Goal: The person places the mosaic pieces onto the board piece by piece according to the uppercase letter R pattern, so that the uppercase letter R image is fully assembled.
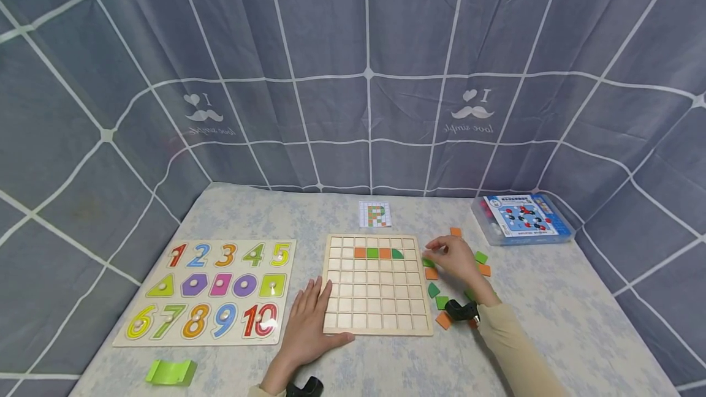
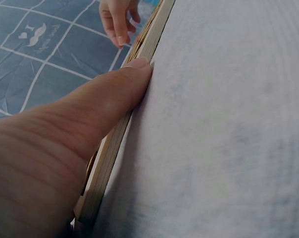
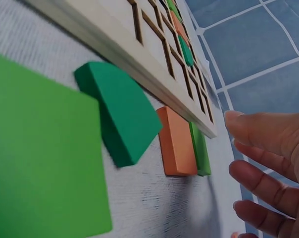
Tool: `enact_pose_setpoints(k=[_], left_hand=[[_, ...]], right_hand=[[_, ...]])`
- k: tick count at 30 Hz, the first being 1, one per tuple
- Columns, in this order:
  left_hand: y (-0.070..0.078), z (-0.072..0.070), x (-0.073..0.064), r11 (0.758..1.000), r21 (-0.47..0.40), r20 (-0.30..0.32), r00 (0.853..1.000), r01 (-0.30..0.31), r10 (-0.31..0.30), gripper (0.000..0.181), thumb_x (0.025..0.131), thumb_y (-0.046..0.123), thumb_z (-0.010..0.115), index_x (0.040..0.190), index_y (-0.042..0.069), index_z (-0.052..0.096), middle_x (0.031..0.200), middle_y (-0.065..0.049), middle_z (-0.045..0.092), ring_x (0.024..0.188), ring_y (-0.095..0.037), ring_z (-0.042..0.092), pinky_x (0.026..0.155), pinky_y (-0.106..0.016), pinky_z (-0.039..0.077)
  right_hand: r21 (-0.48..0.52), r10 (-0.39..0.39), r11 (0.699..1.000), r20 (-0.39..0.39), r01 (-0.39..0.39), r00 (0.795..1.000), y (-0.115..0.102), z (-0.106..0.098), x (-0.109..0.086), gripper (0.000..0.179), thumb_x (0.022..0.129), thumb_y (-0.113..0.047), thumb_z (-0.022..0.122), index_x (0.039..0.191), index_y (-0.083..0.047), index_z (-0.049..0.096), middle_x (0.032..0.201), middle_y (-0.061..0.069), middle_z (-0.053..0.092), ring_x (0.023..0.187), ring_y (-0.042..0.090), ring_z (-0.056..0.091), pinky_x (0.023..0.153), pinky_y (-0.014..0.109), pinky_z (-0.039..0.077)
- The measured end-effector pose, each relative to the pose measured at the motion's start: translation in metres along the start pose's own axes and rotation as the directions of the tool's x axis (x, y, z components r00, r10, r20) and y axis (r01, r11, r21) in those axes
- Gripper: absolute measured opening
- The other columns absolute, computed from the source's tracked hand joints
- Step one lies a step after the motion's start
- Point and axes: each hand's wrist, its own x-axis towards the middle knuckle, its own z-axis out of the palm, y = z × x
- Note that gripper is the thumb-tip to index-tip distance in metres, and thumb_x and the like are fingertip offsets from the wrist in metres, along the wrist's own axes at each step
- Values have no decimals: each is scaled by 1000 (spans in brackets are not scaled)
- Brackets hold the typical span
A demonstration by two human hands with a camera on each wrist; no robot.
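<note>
My left hand (image 1: 306, 326) rests at the near left corner of a wooden grid board (image 1: 377, 332), its fingers along the left side and its thumb (image 2: 122, 82) against the front edge. In the board's second row sit an orange square (image 1: 360, 253), a green square (image 1: 372, 253), another orange square (image 1: 385, 253) and a dark green quarter-round (image 1: 397, 254). Right of the board, my right hand (image 1: 455, 259) hovers over loose pieces, fingertips close to a green square (image 1: 428, 263). The right wrist view shows its thumb and fingers (image 3: 261, 181) apart, with nothing between them.
Loose orange (image 1: 444, 320) and green pieces (image 1: 442, 302) lie around my right forearm. A pattern card (image 1: 375, 214) lies behind the board. Left is a number-and-shape puzzle (image 1: 205, 302), with a light green holder (image 1: 171, 372) in front; at back right stands a plastic case (image 1: 524, 219).
</note>
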Motion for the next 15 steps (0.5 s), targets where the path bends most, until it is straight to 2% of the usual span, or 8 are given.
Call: enact_pose_setpoints(k=[8, 15], left_hand=[[0, 0, 0, 1000, -3, 2, 1000, -3, 3, 108, 68, 63, 72, 147, 0, 32, 150, -23, 26, 140, -37, 15, 111, -51, 9], [-1, 0, 0, 1000, -7, 7, 1000, 5, -5, 109, 68, 63, 72, 147, 0, 31, 150, -23, 25, 140, -37, 14, 111, -50, 8]], right_hand=[[-5, 22, 1000, 31, -22, 999, 4, 1, 0, 17, 82, -20, 76, 94, -8, 74, 86, 2, 64, 75, 18, 51, 65, 35, 43], [7, 7, 1000, 68, -8, 998, 7, 1, -1, 20, 80, -21, 78, 94, -7, 74, 90, 3, 65, 72, 17, 49, 62, 34, 42]])
